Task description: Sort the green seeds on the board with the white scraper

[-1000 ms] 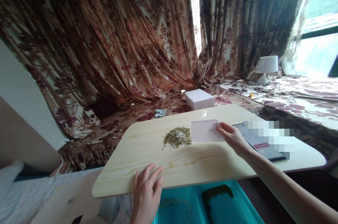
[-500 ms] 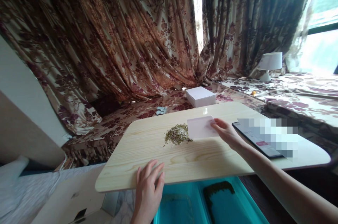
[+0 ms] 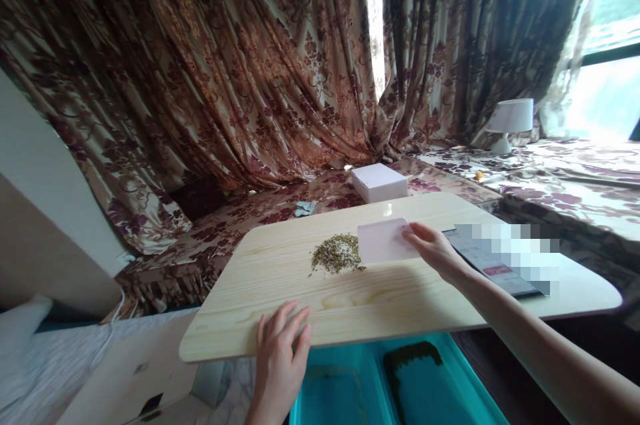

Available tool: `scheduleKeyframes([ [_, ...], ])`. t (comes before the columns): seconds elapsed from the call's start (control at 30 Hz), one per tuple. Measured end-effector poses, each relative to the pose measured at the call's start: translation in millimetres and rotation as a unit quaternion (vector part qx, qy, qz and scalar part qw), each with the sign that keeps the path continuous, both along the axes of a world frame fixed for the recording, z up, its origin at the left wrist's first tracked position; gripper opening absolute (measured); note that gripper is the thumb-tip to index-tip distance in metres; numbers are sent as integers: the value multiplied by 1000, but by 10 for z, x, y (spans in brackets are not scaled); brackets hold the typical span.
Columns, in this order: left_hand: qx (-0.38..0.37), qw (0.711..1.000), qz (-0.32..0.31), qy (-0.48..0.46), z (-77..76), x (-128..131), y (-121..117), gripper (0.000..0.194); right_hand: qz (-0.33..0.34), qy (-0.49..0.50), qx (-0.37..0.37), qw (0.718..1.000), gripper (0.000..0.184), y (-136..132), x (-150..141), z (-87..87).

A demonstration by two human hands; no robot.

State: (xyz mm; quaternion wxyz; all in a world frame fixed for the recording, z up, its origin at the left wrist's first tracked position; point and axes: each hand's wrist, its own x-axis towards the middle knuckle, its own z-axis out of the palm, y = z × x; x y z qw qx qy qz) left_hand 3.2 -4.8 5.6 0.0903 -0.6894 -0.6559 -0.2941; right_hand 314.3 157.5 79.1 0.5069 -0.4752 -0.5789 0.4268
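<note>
Right hand (image 3: pixel 433 248) grips white rounded-corner rectangular card (image 3: pixel 384 241) at card's 3 o'clock end. Card's other edge at 3 o'clock of loose green-and-white grain pile (image 3: pixel 335 253); contact unclear. Pile sits on pale wood-grain surface (image 3: pixel 250 291). Left hand (image 3: pixel 281 351): fingers spread, resting on near edge, pile's 7 o'clock.

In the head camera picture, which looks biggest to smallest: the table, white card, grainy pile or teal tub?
1. Table
2. Teal tub
3. White card and grainy pile: too alike to rank
</note>
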Motion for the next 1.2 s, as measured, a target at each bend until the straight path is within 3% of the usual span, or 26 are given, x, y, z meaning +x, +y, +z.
scheduleKeyframes([
  [0.63, -4, 1000, -1, -8, 5, 12, -3, 31, 4, 8, -18, 1000, 29, 4, -15, -19],
  [1.2, -10, 1000, -1, -16, 20, 26, -18, 31, 4, 9, -24, 1000, 29, -115, 94, 81],
])
